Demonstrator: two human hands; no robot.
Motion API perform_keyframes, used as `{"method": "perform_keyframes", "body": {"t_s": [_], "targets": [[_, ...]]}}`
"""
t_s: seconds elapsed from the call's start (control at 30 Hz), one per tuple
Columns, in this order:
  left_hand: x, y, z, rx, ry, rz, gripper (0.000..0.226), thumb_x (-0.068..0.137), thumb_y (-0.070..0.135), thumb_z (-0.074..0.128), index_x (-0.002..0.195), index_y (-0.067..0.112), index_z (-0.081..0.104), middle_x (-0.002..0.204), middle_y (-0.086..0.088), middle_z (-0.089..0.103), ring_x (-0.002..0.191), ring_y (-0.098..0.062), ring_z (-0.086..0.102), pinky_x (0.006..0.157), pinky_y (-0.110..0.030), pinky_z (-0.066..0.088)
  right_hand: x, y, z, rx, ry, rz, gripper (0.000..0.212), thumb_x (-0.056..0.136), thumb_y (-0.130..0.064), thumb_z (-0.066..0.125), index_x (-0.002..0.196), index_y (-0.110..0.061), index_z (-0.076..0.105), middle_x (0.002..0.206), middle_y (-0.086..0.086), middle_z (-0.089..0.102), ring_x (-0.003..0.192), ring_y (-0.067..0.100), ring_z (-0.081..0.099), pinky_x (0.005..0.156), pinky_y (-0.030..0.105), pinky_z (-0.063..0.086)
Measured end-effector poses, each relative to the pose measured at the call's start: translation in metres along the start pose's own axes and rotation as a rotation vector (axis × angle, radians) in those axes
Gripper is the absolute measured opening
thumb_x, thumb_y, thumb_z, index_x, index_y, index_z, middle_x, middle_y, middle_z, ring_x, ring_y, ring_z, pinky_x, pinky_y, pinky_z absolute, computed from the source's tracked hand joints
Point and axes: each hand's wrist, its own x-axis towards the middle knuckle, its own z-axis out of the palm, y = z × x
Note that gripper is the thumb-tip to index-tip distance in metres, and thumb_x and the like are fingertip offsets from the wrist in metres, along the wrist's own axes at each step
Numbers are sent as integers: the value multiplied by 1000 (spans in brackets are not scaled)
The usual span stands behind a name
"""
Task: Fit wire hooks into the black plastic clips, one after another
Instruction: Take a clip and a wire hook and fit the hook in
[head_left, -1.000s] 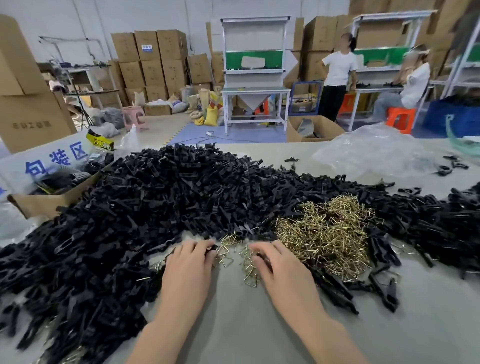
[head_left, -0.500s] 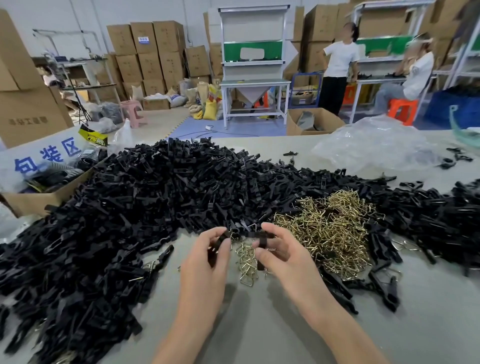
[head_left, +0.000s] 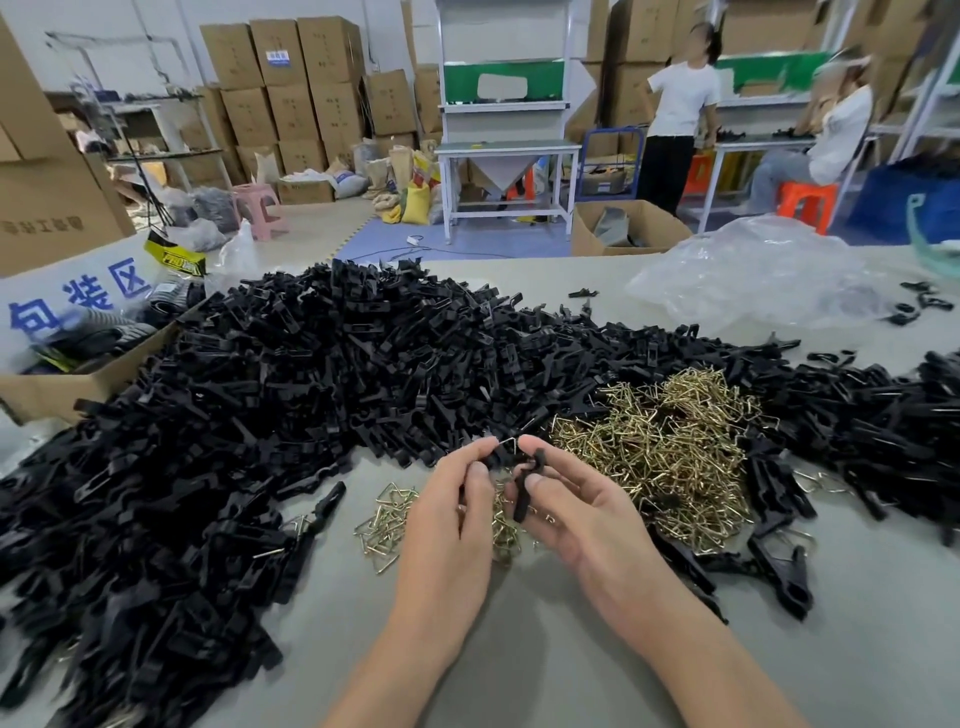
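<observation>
A huge heap of black plastic clips (head_left: 322, 374) covers the grey table from the left edge to the far right. Beside it on the right lies a pile of brass-coloured wire hooks (head_left: 670, 447), and a smaller cluster of wire hooks (head_left: 384, 525) lies in front of my hands. My left hand (head_left: 447, 514) and my right hand (head_left: 576, 509) are raised just above the table, close together. My right hand pinches a black clip (head_left: 524, 488) that hangs downward. My left hand pinches a wire hook (head_left: 506, 444) at the clip's top end.
An open cardboard box (head_left: 78, 379) with a blue-lettered sign stands at the table's left edge. A crumpled clear plastic bag (head_left: 753, 275) lies at the back right. Finished clips (head_left: 779, 566) lie to my right. Two people are at workbenches behind, among stacked cartons.
My hands have lifted from the table, where they were picking among loose hooks. They now hold a clip and a hook together in the air, and the clip has turned to hang downward.
</observation>
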Motion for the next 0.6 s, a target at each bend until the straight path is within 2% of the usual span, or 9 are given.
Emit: {"method": "perform_keyframes", "body": {"t_s": [0.1,0.23,0.33,0.43,0.6], "targets": [[1,4,1,-92,-6,-63,28,100,30,56,121,48,60,104,24,66,79,1,63,71,-16,47,0,2,0,-58,-11,-2,36,97,0,60,115,-27,76,109,7,75,109,23,71,94,38,58],[4,6,-2,-189,-8,-70,26,94,17,67,108,38,67,103,20,72,97,2,67,79,-9,47,-1,2,1,-120,-23,-21,36,96,-3,62,116,-30,75,110,5,74,103,19,72,87,35,59],[3,8,-4,-237,-53,-78,31,93,10,67,103,39,71,100,22,75,97,5,68,79,-7,48,-2,2,0,-124,-31,-29,35,96,-2,62,115,-29,75,114,7,74,106,21,72,88,37,58],[2,9,-3,-213,-56,-70,36,97,8,62,105,41,71,102,24,74,99,8,67,78,-3,47,-2,2,0,-128,-30,-38,35,96,-3,63,116,-29,75,118,10,72,110,23,71,90,36,58],[1,9,-3,-253,-58,-55,31,96,4,61,106,32,72,103,18,75,100,1,68,81,-9,49,-3,0,-2,-153,-33,-68,36,95,-4,66,115,-32,75,115,7,73,111,23,71,90,34,58]]}}
